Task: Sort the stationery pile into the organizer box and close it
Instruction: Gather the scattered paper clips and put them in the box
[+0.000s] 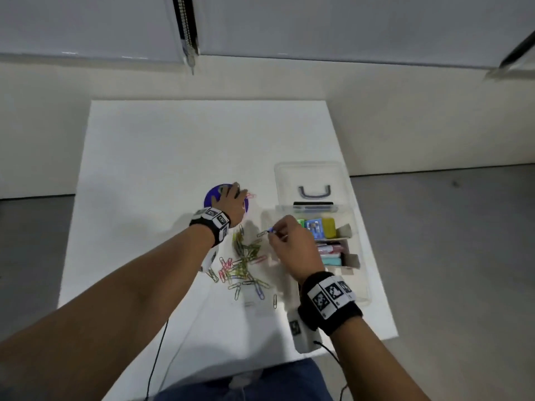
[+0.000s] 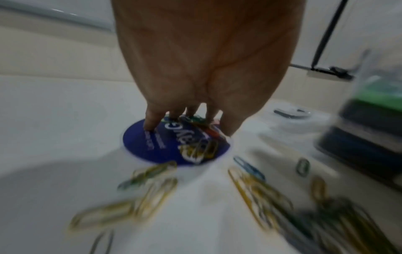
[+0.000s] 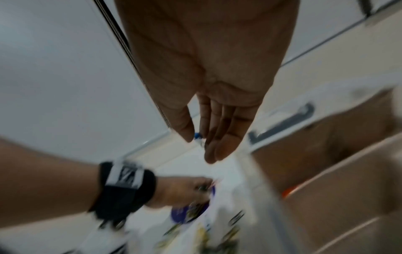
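Fingers [image 1: 273, 230] of the right hand [image 1: 292, 250] pinched a paper clip [image 1: 263, 233], its long axis pointing left, away from the open organizer box [image 1: 351, 224] just to that hand's right. Left hand [image 1: 230, 205] pressed curled fingers on clips atop the blue round lid [image 2: 152, 146], beyond the loose clip pile [image 1: 246, 264] on the worktop [image 1: 173, 154].

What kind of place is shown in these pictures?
Probably a plain indoor work room: a white table on a grey floor, a pale wall with a closed blind, and an organizer box beside loose paper clips.
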Demonstrator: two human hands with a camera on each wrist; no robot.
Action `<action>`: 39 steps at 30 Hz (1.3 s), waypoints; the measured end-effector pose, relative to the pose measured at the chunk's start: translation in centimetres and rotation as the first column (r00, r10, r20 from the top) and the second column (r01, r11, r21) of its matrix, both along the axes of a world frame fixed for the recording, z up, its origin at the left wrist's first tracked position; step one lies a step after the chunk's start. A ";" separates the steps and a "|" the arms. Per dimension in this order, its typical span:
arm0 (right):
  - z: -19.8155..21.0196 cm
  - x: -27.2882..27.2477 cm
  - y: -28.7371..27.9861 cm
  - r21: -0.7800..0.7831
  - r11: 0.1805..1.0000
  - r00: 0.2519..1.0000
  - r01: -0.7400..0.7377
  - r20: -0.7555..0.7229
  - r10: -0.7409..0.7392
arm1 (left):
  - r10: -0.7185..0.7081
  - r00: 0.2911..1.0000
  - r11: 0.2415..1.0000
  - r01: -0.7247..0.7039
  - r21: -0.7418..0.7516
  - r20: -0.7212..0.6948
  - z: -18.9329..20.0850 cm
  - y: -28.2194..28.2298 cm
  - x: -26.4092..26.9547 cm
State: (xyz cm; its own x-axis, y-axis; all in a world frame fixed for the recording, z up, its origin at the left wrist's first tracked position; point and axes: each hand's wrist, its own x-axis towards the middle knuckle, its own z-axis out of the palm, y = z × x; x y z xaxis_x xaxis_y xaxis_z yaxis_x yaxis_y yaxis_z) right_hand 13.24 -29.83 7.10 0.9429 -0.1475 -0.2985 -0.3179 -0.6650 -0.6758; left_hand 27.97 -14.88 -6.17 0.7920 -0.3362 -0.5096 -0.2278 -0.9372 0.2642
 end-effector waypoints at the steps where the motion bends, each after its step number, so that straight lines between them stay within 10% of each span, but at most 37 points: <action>1: 0.6 -0.9 -1.5 0.003 1.000 1.000 -0.011 -0.023 0.011 | -0.008 1.000 1.000 0.008 0.011 0.023 -0.3 0.3 -0.9; 9: 0.7 -5.9 -7.2 -0.278 0.900 0.878 -0.337 -0.438 0.193 | -0.101 0.990 0.995 0.102 -0.003 0.098 0.0 1.8 -10.1; 16: 1.7 -4.5 -0.1 -0.200 0.919 0.936 -0.341 -0.161 0.313 | 0.179 0.980 0.984 -0.177 -0.032 0.084 1.6 6.2 -10.1; 22: -5.9 -6.6 5.2 -0.161 0.880 0.738 -0.447 -0.623 0.261 | 0.102 0.994 0.992 -0.104 0.067 0.036 1.9 7.8 -12.4; 31: -8.7 -2.2 8.1 -0.093 0.992 0.907 -0.089 -0.419 0.042 | 0.167 0.986 0.974 -0.163 -0.158 0.008 1.2 7.0 -13.3; 39: -10.1 -0.4 8.0 -0.342 0.897 0.921 -0.280 -0.361 0.149 | 0.043 0.999 0.995 -0.042 -0.092 0.016 1.6 6.2 -10.7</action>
